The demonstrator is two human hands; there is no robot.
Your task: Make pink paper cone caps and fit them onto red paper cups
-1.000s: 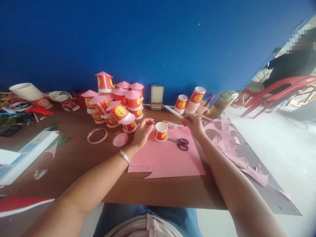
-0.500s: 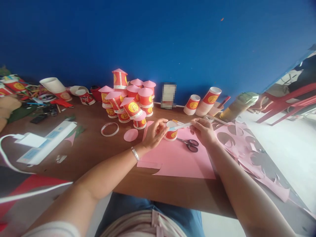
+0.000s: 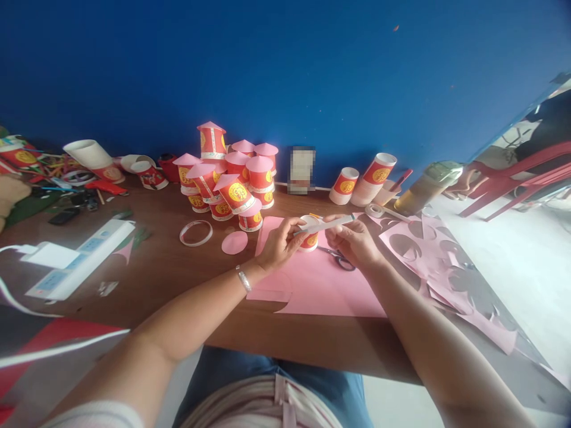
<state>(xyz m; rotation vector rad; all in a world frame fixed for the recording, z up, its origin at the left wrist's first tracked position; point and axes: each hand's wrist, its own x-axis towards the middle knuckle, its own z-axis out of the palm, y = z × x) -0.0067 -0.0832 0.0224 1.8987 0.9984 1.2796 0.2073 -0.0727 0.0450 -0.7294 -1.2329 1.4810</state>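
Note:
A narrow white strip [image 3: 325,224], probably paper or tape, is stretched between my two hands. My left hand [image 3: 280,245] pinches its left end. The fingers of my right hand [image 3: 354,242] are closed at the strip nearer its right end, which sticks out past them. Just behind and below the strip stands a red and white paper cup [image 3: 311,242] with a yellow emblem, partly covered by the strip and my left fingers. Under the hands lies a pink paper sheet [image 3: 330,297]. Scissors [image 3: 342,261] rest on it, partly hidden by my right hand.
Red paper cups with pink cone tops [image 3: 236,193] are stacked at the back. A white ring [image 3: 196,241] and pink disc [image 3: 234,243] lie left, beside a power strip [image 3: 84,261]. Cut pink scraps [image 3: 446,273], a tape roll [image 3: 375,211] and a bottle [image 3: 423,189] are right.
My right hand has moved left along the strip, so the strip's right end now shows beyond its fingers. My left hand keeps its pinch. The view has shifted slightly.

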